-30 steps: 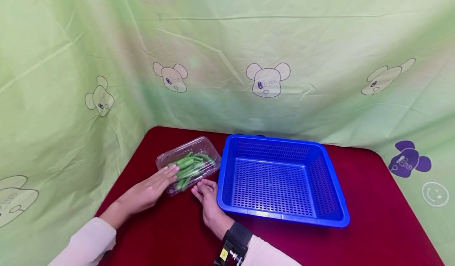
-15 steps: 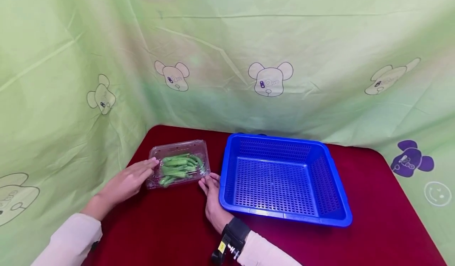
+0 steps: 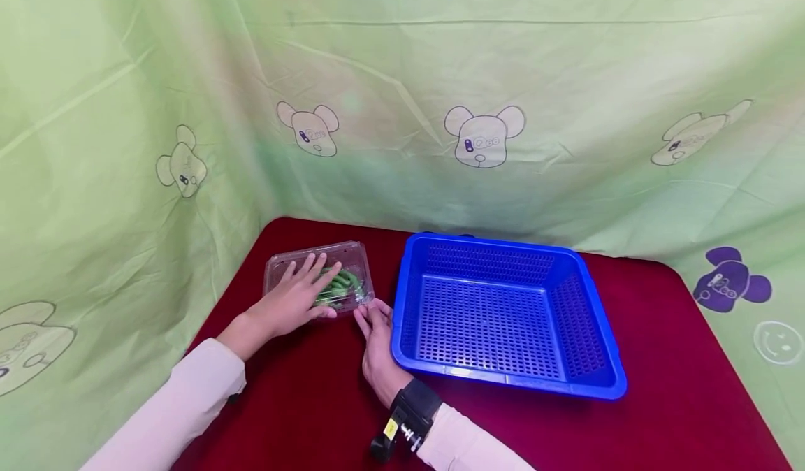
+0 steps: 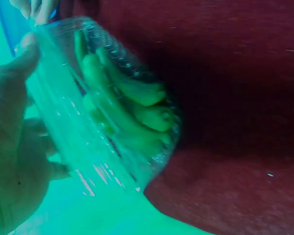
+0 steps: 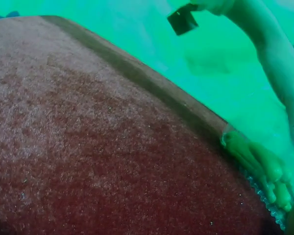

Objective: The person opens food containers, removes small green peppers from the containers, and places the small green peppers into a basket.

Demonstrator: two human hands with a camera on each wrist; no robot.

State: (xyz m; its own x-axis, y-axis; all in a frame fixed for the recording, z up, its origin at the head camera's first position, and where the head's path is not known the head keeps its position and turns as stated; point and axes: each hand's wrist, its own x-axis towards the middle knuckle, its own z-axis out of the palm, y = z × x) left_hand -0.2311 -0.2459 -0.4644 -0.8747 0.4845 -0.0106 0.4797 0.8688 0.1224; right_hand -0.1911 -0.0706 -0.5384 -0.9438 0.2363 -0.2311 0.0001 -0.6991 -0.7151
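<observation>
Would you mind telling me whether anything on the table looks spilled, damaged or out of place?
Nothing stands out: the green peppers lie inside the clear box, none visibly spilled, and the blue basket stands upright beside it with no visible damage.

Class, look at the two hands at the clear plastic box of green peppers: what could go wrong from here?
1. The left hand is spread over the clear plastic box; pressing hard might flex it and bruise the green peppers inside.
2. The right hand is at the box's corner, close beside the blue perforated basket; a sudden pull could bump the basket.
</observation>
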